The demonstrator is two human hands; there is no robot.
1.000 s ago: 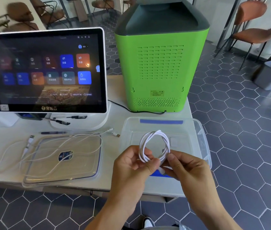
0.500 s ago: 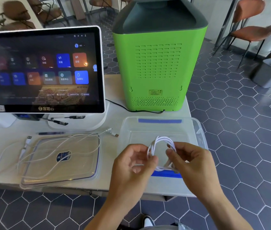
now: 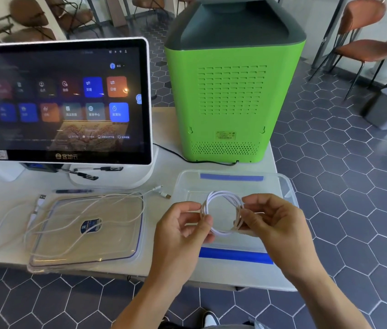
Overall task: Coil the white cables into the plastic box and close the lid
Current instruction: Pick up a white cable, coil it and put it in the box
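A white desk over a grey hexagon-tiled floor carries everything here. At its far right stands a tall green box-shaped machine with a dark grey top, its vented back toward the camera and a black cord running out to the left from its base. To the far left, a white-framed touchscreen terminal on a white stand shows rows of coloured tiles. Near and right of centre sits the clear rectangular plastic box with blue strips along its near and far edges, open at the top. To its left the clear flat plastic lid with a dark oval sticker lies on the desk, and a loose white USB cable sprawls across and around it, its plugs resting on the desk by the lid's far corners.

Above the open box, a person holds a coiled white cable wound into a round loop of several turns. The left hand has its grip pinched on the loop's left side, thumb and fingers closed on the strands. The right hand has its grip closed on the loop's right side. The coil is in the air between the two hands, not resting in the box. Two dark pens lie at the foot of the terminal's stand.
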